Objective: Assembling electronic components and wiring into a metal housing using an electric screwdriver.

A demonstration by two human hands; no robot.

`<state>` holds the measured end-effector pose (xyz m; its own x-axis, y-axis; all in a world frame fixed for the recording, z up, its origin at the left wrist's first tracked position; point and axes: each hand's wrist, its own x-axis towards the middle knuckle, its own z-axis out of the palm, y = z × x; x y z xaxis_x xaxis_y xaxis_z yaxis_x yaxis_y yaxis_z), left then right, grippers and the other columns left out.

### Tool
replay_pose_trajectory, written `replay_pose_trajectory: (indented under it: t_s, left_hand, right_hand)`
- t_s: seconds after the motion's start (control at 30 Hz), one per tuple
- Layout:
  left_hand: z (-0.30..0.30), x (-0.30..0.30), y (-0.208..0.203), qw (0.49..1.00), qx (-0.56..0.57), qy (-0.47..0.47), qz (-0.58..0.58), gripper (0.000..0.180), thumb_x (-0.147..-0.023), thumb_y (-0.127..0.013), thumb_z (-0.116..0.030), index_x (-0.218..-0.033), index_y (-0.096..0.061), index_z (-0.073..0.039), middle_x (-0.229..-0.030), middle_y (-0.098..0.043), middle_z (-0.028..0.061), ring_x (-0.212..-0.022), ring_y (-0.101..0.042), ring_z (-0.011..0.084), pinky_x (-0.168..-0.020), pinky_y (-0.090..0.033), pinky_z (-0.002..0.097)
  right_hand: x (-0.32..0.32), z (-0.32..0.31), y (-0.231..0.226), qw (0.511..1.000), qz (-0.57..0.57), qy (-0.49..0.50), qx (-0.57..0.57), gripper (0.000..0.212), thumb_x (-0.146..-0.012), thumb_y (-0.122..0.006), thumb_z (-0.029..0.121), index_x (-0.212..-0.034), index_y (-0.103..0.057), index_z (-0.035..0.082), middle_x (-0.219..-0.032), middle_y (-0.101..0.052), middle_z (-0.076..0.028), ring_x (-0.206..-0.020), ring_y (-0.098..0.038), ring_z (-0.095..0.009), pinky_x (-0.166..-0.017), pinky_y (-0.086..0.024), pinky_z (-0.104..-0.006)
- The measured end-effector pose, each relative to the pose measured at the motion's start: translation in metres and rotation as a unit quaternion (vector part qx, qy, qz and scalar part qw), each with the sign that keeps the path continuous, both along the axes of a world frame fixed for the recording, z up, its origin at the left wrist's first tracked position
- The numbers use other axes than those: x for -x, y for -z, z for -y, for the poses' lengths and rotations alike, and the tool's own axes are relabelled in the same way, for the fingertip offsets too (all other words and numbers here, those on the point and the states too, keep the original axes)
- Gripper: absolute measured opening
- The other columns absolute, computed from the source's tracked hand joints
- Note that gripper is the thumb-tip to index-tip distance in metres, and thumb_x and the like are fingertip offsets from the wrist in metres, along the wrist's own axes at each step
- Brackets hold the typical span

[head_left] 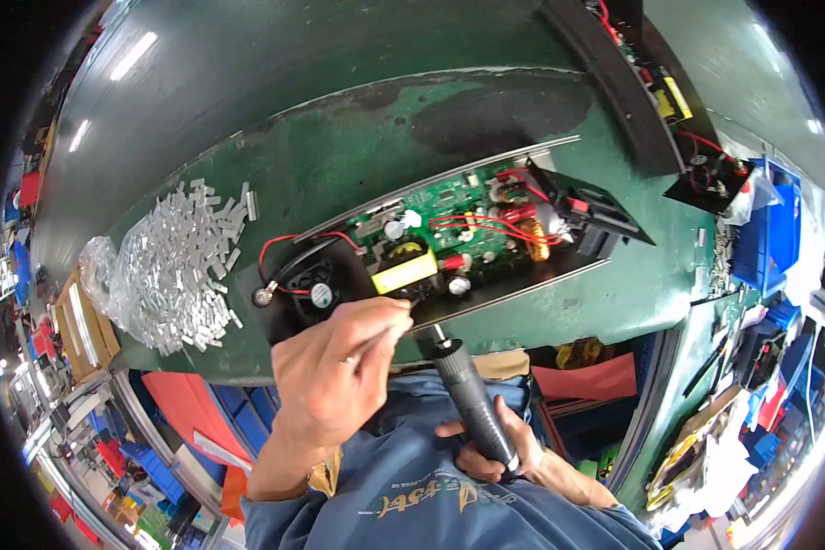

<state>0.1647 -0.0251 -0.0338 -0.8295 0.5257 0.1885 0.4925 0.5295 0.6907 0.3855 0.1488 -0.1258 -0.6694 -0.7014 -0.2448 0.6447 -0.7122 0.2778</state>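
An open black metal case (513,293) lies on the green bench in front of me, with a green circuit board (445,197) inside. On the board sit a yellow-wrapped transformer (405,272), red wires and a copper coil (539,249). A black fan (310,286) on an end plate stands at its left end. My left hand (335,367) is pinched at the case's near edge by the transformer; what the fingertips hold is hidden. My right hand (504,445) grips a black electric screwdriver (472,394), its tip pointing up to the near wall of the case.
A heap of small silver metal pieces (188,266) spills from a clear plastic bag (105,275) at the left. Another black case (628,92) with a board stands at the far right. Blue bins (768,234) and loose screws (722,257) lie along the right edge.
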Motion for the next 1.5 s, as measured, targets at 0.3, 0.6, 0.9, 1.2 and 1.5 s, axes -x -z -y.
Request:
replay_pose_trajectory:
  t_s: [0.3, 0.6, 0.9, 1.2, 1.5]
  left_hand:
    - [0.001, 0.005, 0.009, 0.996, -0.033, -0.011, -0.084, 0.022, -0.085, -0.077, 0.004, -0.102, -0.063, -0.002, -0.093, -0.075, 0.0111, -0.076, -0.074, 0.0229, -0.068, -0.058, 0.0295]
    - [0.023, -0.019, -0.019, 0.989, -0.065, -0.106, -0.077, 0.018, -0.101, -0.05, -0.004, -0.109, -0.064, 0.005, -0.095, -0.067, 0.0187, -0.078, -0.064, 0.0258, -0.072, -0.052, 0.035]
    - [0.087, 0.007, -0.024, 0.934, -0.032, -0.344, -0.091, 0.019, -0.089, -0.069, 0.002, -0.107, -0.07, -0.002, -0.081, -0.069, 0.0093, -0.066, -0.065, 0.0143, -0.058, -0.05, 0.0284]
    - [0.13, 0.041, 0.036, 0.941, 0.09, -0.323, -0.046, 0.019, -0.086, -0.079, -0.005, -0.104, -0.075, -0.005, -0.093, -0.067, 0.0084, -0.066, -0.06, 0.0157, -0.062, -0.048, 0.03]
    - [0.115, 0.072, 0.044, 0.953, 0.118, -0.269, -0.073, 0.024, -0.084, -0.08, -0.008, -0.108, -0.075, -0.011, -0.105, -0.066, 0.0066, -0.076, -0.066, 0.0193, -0.066, -0.053, 0.0312]
  right_hand:
    - [-0.046, -0.044, -0.018, 0.77, -0.123, -0.038, -0.625, 0.088, -0.1, -0.024, 0.075, -0.135, -0.053, 0.0, -0.092, -0.065, -0.006, -0.079, -0.056, -0.012, -0.072, -0.046, -0.0282]
    - [0.02, -0.11, -0.078, 0.419, -0.096, -0.031, -0.902, 0.058, -0.089, -0.077, 0.022, -0.134, -0.052, -0.004, -0.101, -0.068, -0.011, -0.09, -0.063, -0.015, -0.076, -0.055, -0.0343]
    - [0.078, -0.139, -0.069, 0.086, -0.155, 0.028, -0.984, 0.038, -0.102, -0.062, 0.017, -0.136, -0.06, 0.002, -0.13, -0.06, -0.019, -0.122, -0.056, -0.032, -0.108, -0.04, -0.041]
    - [0.102, -0.104, -0.046, 0.279, -0.234, 0.255, -0.896, 0.04, -0.113, -0.033, 0.018, -0.142, -0.049, -0.005, -0.065, -0.048, -0.001, -0.061, -0.041, -0.008, -0.063, -0.036, -0.0234]
    - [0.102, -0.096, -0.049, 0.325, -0.264, 0.167, -0.893, 0.037, -0.112, -0.034, 0.014, -0.139, -0.052, -0.003, -0.063, -0.054, -0.002, -0.06, -0.047, -0.009, -0.07, -0.039, -0.0245]
